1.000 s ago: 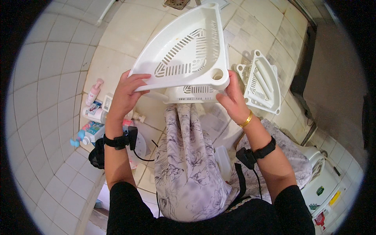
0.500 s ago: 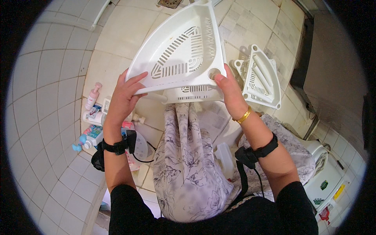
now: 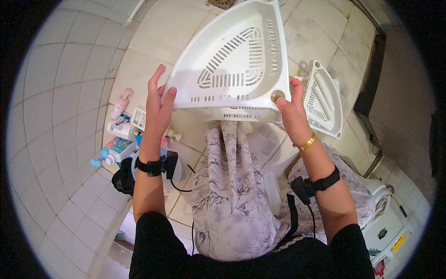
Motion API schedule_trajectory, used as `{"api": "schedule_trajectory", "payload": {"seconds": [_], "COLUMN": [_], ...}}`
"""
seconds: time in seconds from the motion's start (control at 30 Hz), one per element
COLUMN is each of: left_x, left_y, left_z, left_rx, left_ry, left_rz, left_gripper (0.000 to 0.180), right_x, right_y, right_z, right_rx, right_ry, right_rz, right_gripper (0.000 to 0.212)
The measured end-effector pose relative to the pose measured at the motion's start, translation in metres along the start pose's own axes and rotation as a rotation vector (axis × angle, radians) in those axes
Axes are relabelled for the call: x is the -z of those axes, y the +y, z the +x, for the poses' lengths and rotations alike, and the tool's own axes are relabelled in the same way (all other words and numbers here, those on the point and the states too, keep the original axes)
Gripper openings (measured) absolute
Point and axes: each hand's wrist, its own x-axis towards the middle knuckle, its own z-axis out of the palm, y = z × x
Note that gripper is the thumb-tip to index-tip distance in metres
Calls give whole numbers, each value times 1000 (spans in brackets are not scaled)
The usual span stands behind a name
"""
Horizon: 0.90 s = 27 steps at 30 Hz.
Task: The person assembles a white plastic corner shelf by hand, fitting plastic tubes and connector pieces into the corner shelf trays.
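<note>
In front of me I hold up a white plastic corner shelf (image 3: 186,95), a quarter-round tray with slotted floor and a second tier partly showing beneath. My left hand (image 3: 159,104) is at its left corner, thumb against the rim, index finger stretched upward off it; some fingers are hidden behind the edge. My right hand (image 3: 293,114) grips the right near corner, with the thumb by a round hole that has a brassy-looking ring or fitting in it. Another white corner tray (image 3: 337,118) lies on the floor to the right, with white tubes (image 3: 324,100) in it.
Several bottles stand by the left wall, among them a pink pump bottle (image 3: 121,103) and a white-and-blue bottle (image 3: 118,151). A drain grate (image 3: 222,3) is at the far edge. A dark panel (image 3: 399,79) borders the right; a white appliance (image 3: 388,228) stands lower right.
The held shelf has moved right in view, and the floor items have shifted slightly right too. My left fingers have gone from spread over the rim to the outside of the corner.
</note>
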Motion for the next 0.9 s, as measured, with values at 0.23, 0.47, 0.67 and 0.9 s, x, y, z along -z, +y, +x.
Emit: {"api": "schedule_trajectory", "payload": {"seconds": [0.23,0.47,0.67,0.9], "left_x": [7,0,2,-5], "left_y": [-7,-10,1,14], "left_z": [10,13,20,21], "left_rx": [238,278,401,524], "left_ry": [61,69,55,94], "left_rz": [126,69,-89,-171], "left_gripper": [57,57,57,55], "right_x": [1,-2,-8,-9], "right_y": [1,2,0,9], "right_z": [-2,3,7,10], "right_rx": [21,-57,-93,-56], "right_ry": [-46,96,116,104], "right_rz": [-8,23,40,22], "right_gripper": [64,57,56,57]}}
